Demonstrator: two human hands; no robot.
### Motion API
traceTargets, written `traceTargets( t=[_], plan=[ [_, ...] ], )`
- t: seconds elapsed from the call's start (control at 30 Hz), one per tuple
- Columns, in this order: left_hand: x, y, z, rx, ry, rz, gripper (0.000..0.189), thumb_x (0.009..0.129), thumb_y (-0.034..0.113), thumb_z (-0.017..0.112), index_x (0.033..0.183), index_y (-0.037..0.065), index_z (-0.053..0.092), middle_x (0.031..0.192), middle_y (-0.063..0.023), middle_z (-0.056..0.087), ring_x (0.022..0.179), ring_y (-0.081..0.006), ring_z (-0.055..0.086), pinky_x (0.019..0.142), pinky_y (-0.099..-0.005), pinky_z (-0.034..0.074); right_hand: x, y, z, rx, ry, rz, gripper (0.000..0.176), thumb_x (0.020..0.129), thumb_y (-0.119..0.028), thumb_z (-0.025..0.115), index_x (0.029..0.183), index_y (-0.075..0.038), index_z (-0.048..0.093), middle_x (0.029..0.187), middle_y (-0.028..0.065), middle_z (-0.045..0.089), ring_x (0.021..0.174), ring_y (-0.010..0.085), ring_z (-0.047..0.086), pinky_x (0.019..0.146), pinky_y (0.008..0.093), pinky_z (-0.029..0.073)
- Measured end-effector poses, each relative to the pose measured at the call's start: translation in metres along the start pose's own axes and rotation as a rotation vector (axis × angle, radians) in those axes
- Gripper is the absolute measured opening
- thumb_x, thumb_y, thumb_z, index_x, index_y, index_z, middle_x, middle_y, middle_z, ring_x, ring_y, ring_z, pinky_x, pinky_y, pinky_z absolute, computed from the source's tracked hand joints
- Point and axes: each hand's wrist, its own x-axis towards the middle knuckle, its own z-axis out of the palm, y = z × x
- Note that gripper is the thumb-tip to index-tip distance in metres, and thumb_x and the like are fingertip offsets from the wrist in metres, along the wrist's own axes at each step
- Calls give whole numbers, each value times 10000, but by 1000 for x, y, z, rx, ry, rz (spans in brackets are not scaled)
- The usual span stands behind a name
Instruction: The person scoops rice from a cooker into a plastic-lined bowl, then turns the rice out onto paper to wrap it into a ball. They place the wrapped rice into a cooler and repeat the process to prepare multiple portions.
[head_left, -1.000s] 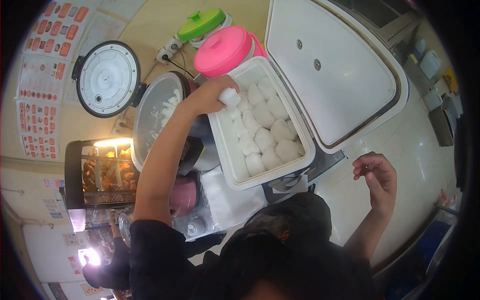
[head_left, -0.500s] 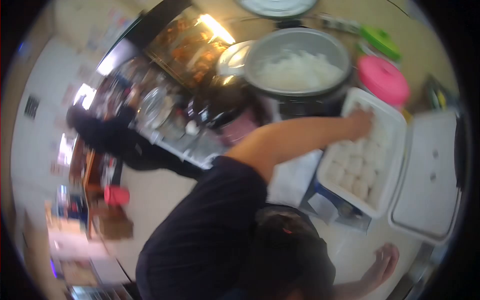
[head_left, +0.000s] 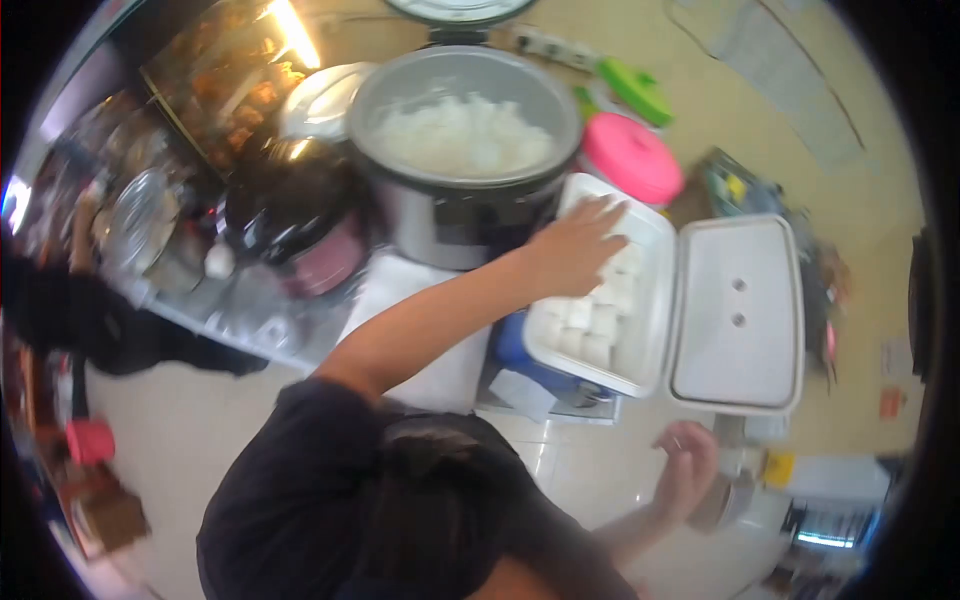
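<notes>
My left hand (head_left: 585,245) reaches over a white tub (head_left: 655,330), palm down with its fingers spread. Beneath and beside its fingers lie several white wrapped rolls (head_left: 603,320), and nothing shows in its grip. Low on the right, my right hand (head_left: 690,460) hangs in the air, away from the tub, its fingers loosely bent and holding nothing visible; a ring shows on one finger. A white lid (head_left: 737,315) rests right of the tub.
Left of the tub stands a large cooker (head_left: 410,215) of white rice (head_left: 465,135). Behind are a pink lid (head_left: 632,158), a green lid (head_left: 637,92) and a power strip (head_left: 553,47). A dark pot (head_left: 290,205) and a person in dark clothes (head_left: 110,320) are on the left.
The view has shifted, so the cooker, tub and lid appear farther left. My left hand's fingers now show spread over the tub. My right hand stays low on the right.
</notes>
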Motion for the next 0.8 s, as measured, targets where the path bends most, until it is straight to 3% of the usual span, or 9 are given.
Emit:
traceTargets(
  t=[0.17, 0.27, 0.33, 0.37, 0.4, 0.47, 0.57, 0.67, 0.8],
  plan=[
    [-141, 20, -186, -798, -417, -133, 613, 858, 357, 708, 1354, 59, 507, 1364, -145, 541, 1239, -324, 524, 1047, -395, 410, 25, -12, 58, -107, -212, 67, 319, 894, -141, 618, 1142, 51, 561, 1113, 159, 585, 941, 216, 583, 803, 340, 491],
    [-261, -16, -256, -1109, -492, -150, 596, 837, 277, 753, 1327, 24, 525, 1287, -169, 594, 1203, -304, 566, 990, -392, 445, 51, -14, 113, -259, -199, 50, 290, 835, -18, 620, 1124, -4, 609, 1065, 109, 627, 896, 177, 588, 790, 301, 482],
    [-349, -29, -288, -929, -263, -443, 479, 851, 223, 741, 1249, 18, 570, 1181, -155, 639, 1111, -256, 612, 920, -365, 479, 70, -16, 136, -393, -192, 207, 338, 845, 4, 618, 1177, -55, 614, 1176, 57, 622, 910, 130, 588, 789, 267, 493],
    [-392, -29, -285, -1000, 30, -771, 452, 846, 228, 747, 1206, 10, 582, 1133, -137, 646, 1052, -232, 622, 873, -337, 488, 78, -7, 144, -480, -57, 335, 357, 879, -98, 642, 1229, -33, 611, 1187, 56, 612, 987, 117, 576, 844, 273, 474],
    [-436, -29, -277, -1033, 359, -1076, 427, 842, 233, 754, 1163, 2, 594, 1085, -120, 654, 993, -209, 633, 826, -310, 497, 106, 30, 120, -669, -179, 86, 356, 913, -167, 635, 1240, -26, 615, 1181, 62, 627, 1039, 141, 580, 871, 298, 486],
    [-481, -61, -266, -652, 587, -1527, 448, 820, 256, 775, 1143, 2, 596, 1054, -100, 646, 890, -182, 628, 733, -276, 495, 181, 81, 95, -587, -71, 299, 512, 930, -324, 620, 1332, -20, 526, 1293, 128, 567, 1160, 218, 549, 978, 366, 445],
    [-559, -142, -224, -140, 737, -1540, 484, 832, 298, 761, 1169, -4, 589, 1086, -146, 641, 837, -215, 630, 713, -310, 502, 240, 122, 136, -598, -39, 498, 871, 892, -481, 624, 1533, -98, 175, 1508, 201, 328, 1390, 334, 330, 1082, 541, 306],
    [-585, -213, -188, 198, 652, -1528, 605, 821, 386, 746, 1198, -51, 566, 1130, -243, 624, 891, -336, 647, 797, -381, 510, 260, 171, 145, -490, -45, 561, 814, 921, -454, 580, 1534, -115, 165, 1521, 164, 329, 1412, 336, 298, 1087, 539, 294],
    [-618, -280, -149, 219, 583, -1641, 772, 748, 476, 766, 1232, -84, 547, 1128, -277, 631, 995, -406, 638, 858, -411, 499, 295, 204, 125, -584, 100, 703, 685, 958, -426, 513, 1503, -115, 239, 1502, 126, 371, 1201, 301, 450, 968, 511, 371]
  ],
)
